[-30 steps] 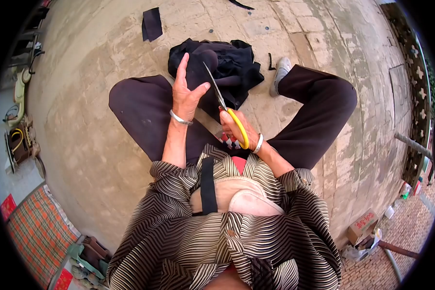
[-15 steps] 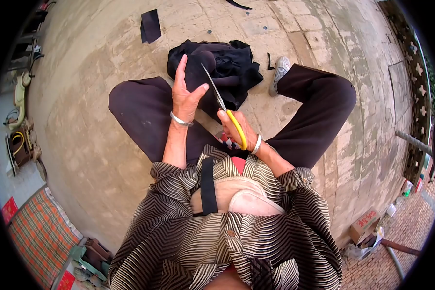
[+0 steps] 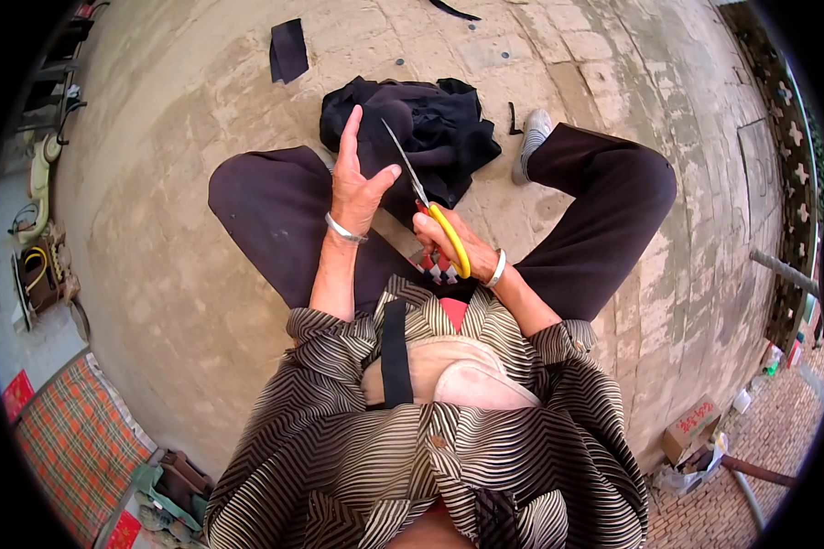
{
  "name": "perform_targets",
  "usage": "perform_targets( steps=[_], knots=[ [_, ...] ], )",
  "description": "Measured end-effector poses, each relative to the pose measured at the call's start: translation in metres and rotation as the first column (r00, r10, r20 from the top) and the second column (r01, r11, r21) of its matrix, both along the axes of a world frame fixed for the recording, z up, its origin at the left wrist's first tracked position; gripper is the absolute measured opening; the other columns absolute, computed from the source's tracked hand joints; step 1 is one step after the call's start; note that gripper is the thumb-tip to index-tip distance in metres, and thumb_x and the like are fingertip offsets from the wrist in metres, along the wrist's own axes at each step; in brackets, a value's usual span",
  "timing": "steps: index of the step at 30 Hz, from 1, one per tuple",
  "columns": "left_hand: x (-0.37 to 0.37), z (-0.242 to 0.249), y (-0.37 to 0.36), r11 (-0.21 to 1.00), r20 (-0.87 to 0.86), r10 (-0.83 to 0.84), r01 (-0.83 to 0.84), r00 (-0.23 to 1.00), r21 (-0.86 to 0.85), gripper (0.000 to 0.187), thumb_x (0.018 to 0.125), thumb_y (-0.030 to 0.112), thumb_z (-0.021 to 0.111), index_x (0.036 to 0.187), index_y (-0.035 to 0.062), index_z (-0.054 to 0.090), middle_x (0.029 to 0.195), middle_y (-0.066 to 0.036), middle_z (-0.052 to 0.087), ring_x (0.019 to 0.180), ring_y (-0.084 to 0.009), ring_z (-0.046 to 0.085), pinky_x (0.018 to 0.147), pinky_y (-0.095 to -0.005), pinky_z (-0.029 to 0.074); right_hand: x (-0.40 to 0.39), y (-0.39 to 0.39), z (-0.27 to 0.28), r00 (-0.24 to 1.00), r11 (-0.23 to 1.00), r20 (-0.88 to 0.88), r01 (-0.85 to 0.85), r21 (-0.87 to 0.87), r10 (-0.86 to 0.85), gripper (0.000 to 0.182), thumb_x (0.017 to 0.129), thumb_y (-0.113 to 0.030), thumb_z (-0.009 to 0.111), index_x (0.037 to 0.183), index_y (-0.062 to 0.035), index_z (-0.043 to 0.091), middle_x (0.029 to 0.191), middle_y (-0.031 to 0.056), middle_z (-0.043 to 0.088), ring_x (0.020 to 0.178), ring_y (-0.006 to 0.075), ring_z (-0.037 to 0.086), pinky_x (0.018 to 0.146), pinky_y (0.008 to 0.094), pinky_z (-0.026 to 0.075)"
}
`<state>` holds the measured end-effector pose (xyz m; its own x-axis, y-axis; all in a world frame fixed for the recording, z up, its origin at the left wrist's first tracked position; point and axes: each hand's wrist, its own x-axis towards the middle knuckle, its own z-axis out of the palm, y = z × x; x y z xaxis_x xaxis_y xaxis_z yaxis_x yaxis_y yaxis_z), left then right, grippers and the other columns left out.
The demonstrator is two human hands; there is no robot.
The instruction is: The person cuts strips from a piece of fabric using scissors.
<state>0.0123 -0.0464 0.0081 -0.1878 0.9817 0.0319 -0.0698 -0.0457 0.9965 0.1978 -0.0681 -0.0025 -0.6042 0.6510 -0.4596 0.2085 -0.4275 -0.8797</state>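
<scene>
My right hand (image 3: 450, 240) is wrapped round the yellow handle of a pair of scissors (image 3: 414, 180), whose blades point up and away from me and look closed together. To its left my left hand (image 3: 357, 183) is raised, thumb apart from the straight fingers, with nothing in it. Just beyond both hands a crumpled heap of black cloth (image 3: 444, 128) lies on the ground, overlapped by the left fingers and the scissor tip in this view. Insoles (image 3: 485, 382) in beige and pink rest against my striped shirt under a black strap (image 3: 395, 352).
A dark cloth piece (image 3: 288, 50) lies beyond the heap, and a thin black strip (image 3: 514, 117) is near my shoe (image 3: 534, 137). At left are a plaid cloth (image 3: 82, 448) and assorted goods. A cardboard box (image 3: 691, 428) stands at lower right beside a metal pole (image 3: 758, 469).
Both hands keep nearly the same pose. The right hand and scissors have shifted very slightly, and the whole view has moved a few pixels.
</scene>
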Motion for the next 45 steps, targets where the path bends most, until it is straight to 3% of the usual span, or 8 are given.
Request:
perform_targets(
  steps=[3,6,18,24,26,30,33,45],
  knots=[
    [-0.001,-0.004,0.000,1.000,-0.011,-0.006,0.007,1.000,0.019,0.085,0.072,-0.003,0.068,0.147,0.0004,0.029,0.148,-0.012,0.035,0.136,-0.0186,0.034,0.113,-0.0300,0.024,-0.003,0.002,-0.003,0.995,0.993,0.096,0.013,0.118,-0.024,0.063,0.091,-0.058,0.048,0.072,0.0015,0.049,0.057,0.0089,0.046,0.052,0.0175,0.049,0.050,0.0333,0.040],
    [-0.001,-0.004,0.000,1.000,-0.058,-0.006,0.007,0.998,0.022,0.085,0.072,-0.003,0.068,0.147,0.0002,0.029,0.148,-0.012,0.036,0.136,-0.0184,0.035,0.113,-0.0299,0.024,-0.006,0.000,0.005,0.993,0.996,0.094,0.070,0.048,-0.075,0.064,0.093,-0.055,0.046,0.065,0.0021,0.048,0.053,0.0110,0.044,0.051,0.0188,0.047,0.051,0.0365,0.039],
    [0.002,-0.002,0.000,1.000,-0.021,-0.020,0.020,1.000,0.020,0.085,0.072,0.000,0.068,0.147,0.0006,0.029,0.147,-0.011,0.037,0.133,-0.0188,0.038,0.113,-0.0301,0.024,-0.012,-0.007,0.002,0.967,0.987,0.202,0.145,0.072,-0.156,0.060,0.095,-0.046,0.048,0.064,0.0053,0.045,0.053,0.0161,0.032,0.053,0.0175,0.030,0.049,0.0397,0.034],
    [-0.005,0.007,0.003,1.000,-0.062,-0.008,0.007,0.998,-0.005,0.068,0.074,0.001,0.065,0.139,-0.0002,0.045,0.131,-0.010,0.054,0.124,-0.0163,0.047,0.107,-0.0264,0.031,-0.006,-0.005,0.005,0.971,0.983,0.207,0.089,0.160,-0.122,0.062,0.094,-0.049,0.050,0.064,0.0052,0.048,0.049,0.0156,0.038,0.047,0.0167,0.040,0.048,0.0378,0.038],
    [-0.013,0.003,0.006,0.990,0.262,-0.007,0.043,0.965,-0.133,0.056,0.076,0.000,0.065,0.131,-0.0002,0.055,0.114,-0.007,0.062,0.107,-0.0115,0.055,0.098,-0.0222,0.038,-0.002,-0.006,0.002,0.972,0.983,0.214,0.065,0.173,-0.102,0.063,0.093,-0.050,0.051,0.064,0.0050,0.049,0.049,0.0145,0.040,0.046,0.0169,0.043,0.048,0.0370,0.039],
    [-0.018,0.018,0.009,0.967,0.220,-0.017,0.072,0.975,-0.246,0.045,0.076,-0.001,0.067,0.121,-0.0010,0.063,0.109,-0.005,0.064,0.098,-0.0095,0.057,0.093,-0.0211,0.041,0.004,-0.007,0.001,0.973,0.983,0.231,-0.034,0.180,-0.009,0.054,0.094,-0.046,0.050,0.072,0.0021,0.052,0.051,0.0091,0.054,0.043,0.0151,0.056,0.044,0.0275,0.044],
    [-0.018,0.012,0.011,0.974,0.197,-0.053,0.095,0.979,-0.208,0.045,0.076,-0.004,0.067,0.120,-0.0014,0.063,0.111,-0.007,0.064,0.100,-0.0111,0.059,0.095,-0.0221,0.041,0.003,-0.010,-0.001,0.973,0.988,0.222,0.037,0.150,-0.070,0.065,0.092,-0.056,0.050,0.065,0.0034,0.052,0.048,0.0107,0.044,0.045,0.0160,0.046,0.047,0.0345,0.040],
    [-0.019,-0.007,0.013,0.992,0.072,-0.046,0.054,0.996,-0.112,0.049,0.076,-0.003,0.070,0.124,-0.0023,0.059,0.116,-0.009,0.063,0.103,-0.0130,0.059,0.095,-0.0250,0.045,0.002,-0.009,-0.002,0.976,0.994,0.205,0.058,0.094,-0.076,0.065,0.093,-0.056,0.048,0.064,0.0026,0.051,0.047,0.0099,0.043,0.044,0.0161,0.048,0.046,0.0337,0.040]
  ],
)
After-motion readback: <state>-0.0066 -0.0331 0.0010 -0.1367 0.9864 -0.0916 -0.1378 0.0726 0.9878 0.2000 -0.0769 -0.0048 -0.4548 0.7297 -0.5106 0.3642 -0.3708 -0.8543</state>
